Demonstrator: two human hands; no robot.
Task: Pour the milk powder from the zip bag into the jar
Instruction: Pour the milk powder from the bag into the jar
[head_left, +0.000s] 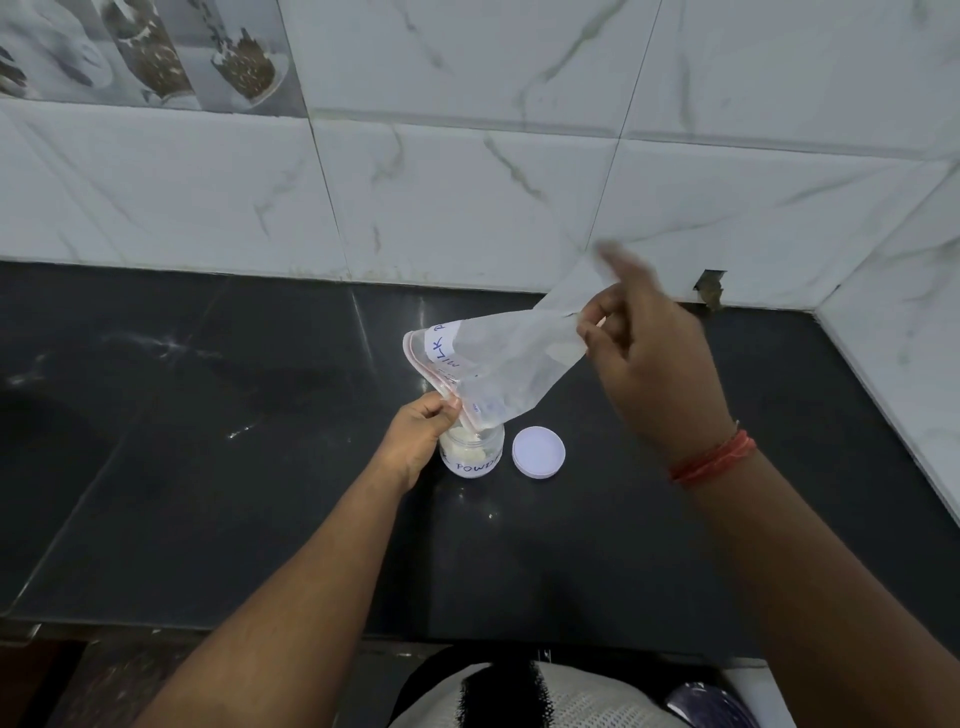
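Note:
A clear zip bag (511, 364) with a white label and a red zip strip hangs tilted, mouth down, over a small clear jar (475, 452) labelled "POWDER". My left hand (423, 434) pinches the bag's mouth at the jar's rim. My right hand (654, 358) lifts the bag's bottom corner up and to the right, with its fingers blurred. White powder lies in the jar and a little clings inside the bag. The jar stands on the black counter (260, 441).
The jar's white round lid (538, 451) lies flat just right of the jar. A white marble-tiled wall (467, 182) runs behind the counter and along its right side. The counter's front edge is near my body. A few powder specks lie in front of the jar.

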